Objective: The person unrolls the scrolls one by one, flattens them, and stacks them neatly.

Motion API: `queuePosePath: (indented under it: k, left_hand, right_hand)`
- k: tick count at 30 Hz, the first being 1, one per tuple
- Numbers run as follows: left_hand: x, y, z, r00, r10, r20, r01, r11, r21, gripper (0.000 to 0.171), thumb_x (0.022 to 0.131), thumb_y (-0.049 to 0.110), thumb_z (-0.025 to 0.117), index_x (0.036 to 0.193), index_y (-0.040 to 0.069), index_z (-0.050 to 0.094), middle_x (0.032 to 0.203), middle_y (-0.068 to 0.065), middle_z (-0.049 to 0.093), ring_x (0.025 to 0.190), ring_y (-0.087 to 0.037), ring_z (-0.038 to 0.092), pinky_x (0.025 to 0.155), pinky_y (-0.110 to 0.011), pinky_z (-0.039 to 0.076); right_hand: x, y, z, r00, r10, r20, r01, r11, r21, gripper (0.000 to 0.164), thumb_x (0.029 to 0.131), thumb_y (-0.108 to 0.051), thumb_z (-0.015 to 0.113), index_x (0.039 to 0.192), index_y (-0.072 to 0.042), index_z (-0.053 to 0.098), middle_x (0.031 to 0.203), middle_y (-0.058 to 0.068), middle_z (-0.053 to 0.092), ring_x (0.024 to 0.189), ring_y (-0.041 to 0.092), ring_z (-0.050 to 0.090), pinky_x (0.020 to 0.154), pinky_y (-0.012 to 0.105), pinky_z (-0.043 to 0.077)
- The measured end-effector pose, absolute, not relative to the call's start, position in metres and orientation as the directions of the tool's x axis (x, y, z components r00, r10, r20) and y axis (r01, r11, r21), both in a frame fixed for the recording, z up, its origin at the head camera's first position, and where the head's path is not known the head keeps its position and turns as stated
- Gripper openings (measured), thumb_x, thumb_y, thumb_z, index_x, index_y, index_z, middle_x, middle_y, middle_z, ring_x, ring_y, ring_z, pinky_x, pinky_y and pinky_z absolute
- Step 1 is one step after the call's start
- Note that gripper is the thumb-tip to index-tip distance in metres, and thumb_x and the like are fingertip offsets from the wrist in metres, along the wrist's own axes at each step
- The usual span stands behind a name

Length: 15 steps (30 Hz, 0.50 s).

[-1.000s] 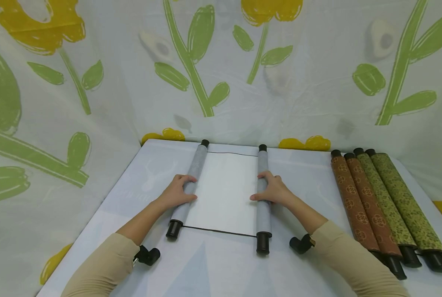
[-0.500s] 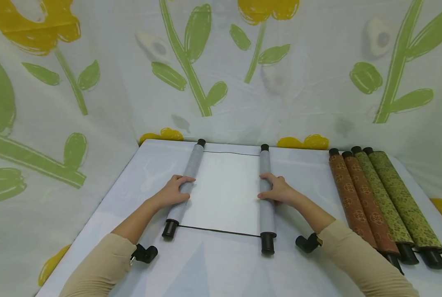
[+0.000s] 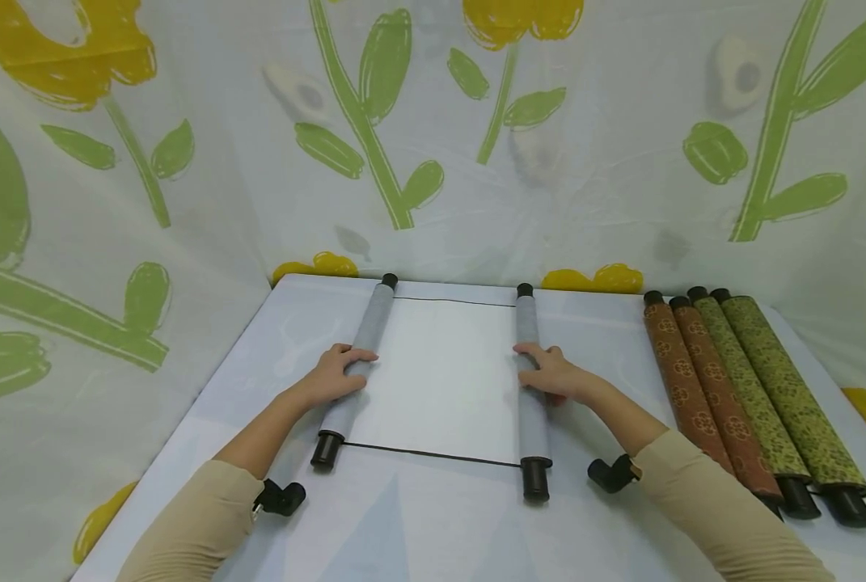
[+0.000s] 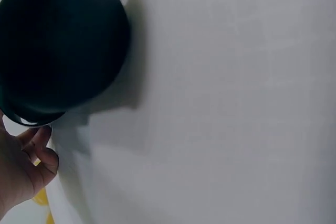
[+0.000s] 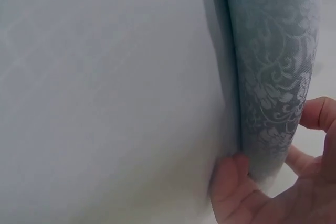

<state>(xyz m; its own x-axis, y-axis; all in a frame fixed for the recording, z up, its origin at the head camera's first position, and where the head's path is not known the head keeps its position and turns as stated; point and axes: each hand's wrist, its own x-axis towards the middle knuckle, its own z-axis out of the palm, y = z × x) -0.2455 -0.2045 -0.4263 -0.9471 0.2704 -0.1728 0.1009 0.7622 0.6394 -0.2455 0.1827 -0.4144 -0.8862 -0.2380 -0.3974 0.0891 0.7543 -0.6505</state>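
A hanging scroll (image 3: pixel 440 376) lies partly unrolled on the table, white paper showing between two grey rolls with black end knobs. My left hand (image 3: pixel 327 377) grips the left roll (image 3: pixel 340 416) near its middle, thumb and fingers curled round it. On the other side, my right hand (image 3: pixel 559 377) holds the right roll (image 3: pixel 534 424) the same way. The left wrist view shows a black end knob (image 4: pixel 63 40) large, with the hand's fingertips beyond it. Grey floral brocade (image 5: pixel 275 66) fills the right of the right wrist view, the fingers (image 5: pixel 231 187) around it.
Several rolled scrolls lie side by side at the right: two brown ones (image 3: pixel 694 388) and two green ones (image 3: pixel 796 396), all with black knobs. A white curtain (image 3: pixel 476 202) printed with flowers hangs behind the table (image 3: pixel 258 323). Black wrist-camera mounts (image 3: pixel 281 497) sit at both sleeves.
Both hands have moved apart with the rolls, the left one leftward and the right one rightward. More white paper shows between them. The scrolls at the right lie as before.
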Motion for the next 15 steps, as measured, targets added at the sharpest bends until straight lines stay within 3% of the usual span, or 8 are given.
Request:
queuePosePath:
  k: [5, 10, 15]
  left_hand:
    - [-0.2439, -0.2051, -0.4271, -0.958, 0.244, -0.151, 0.095, 0.766, 0.636, 0.047, 0.085, 0.037, 0.065, 0.128, 0.02, 0.055, 0.139, -0.025, 0.028, 0.126, -0.043, 0.032, 0.095, -0.061, 0.035]
    - [-0.2438, -0.2028, -0.4304, -0.973, 0.202, -0.112, 0.101, 0.808, 0.58, 0.057, 0.078, 0.048, 0.071, 0.124, 0.019, 0.053, 0.133, -0.025, 0.033, 0.118, -0.04, 0.036, 0.087, -0.057, 0.04]
    - [-0.2447, -0.2009, -0.4348, -0.983, 0.169, -0.073, 0.101, 0.825, 0.557, 0.06, 0.075, 0.045, 0.076, 0.121, 0.017, 0.051, 0.127, -0.025, 0.036, 0.112, -0.04, 0.038, 0.084, -0.054, 0.041]
  right_hand:
    - [-0.2444, 0.1875, -0.414, -0.887, -0.255, -0.384, 0.053, 0.77, -0.635, 0.069, 0.088, -0.035, 0.061, 0.146, -0.018, 0.026, 0.127, 0.031, 0.026, 0.079, 0.029, 0.049, 0.053, 0.032, 0.049]
    - [-0.2428, 0.1861, -0.4151, -0.903, -0.246, -0.352, 0.036, 0.774, -0.633, 0.087, 0.079, -0.052, 0.07, 0.143, -0.017, 0.025, 0.124, 0.032, 0.03, 0.083, 0.033, 0.05, 0.056, 0.033, 0.05]
    - [-0.2426, 0.1843, -0.4152, -0.924, -0.22, -0.314, 0.042, 0.756, -0.654, 0.084, 0.078, -0.046, 0.074, 0.138, -0.013, 0.026, 0.121, 0.033, 0.033, 0.081, 0.033, 0.05, 0.052, 0.032, 0.049]
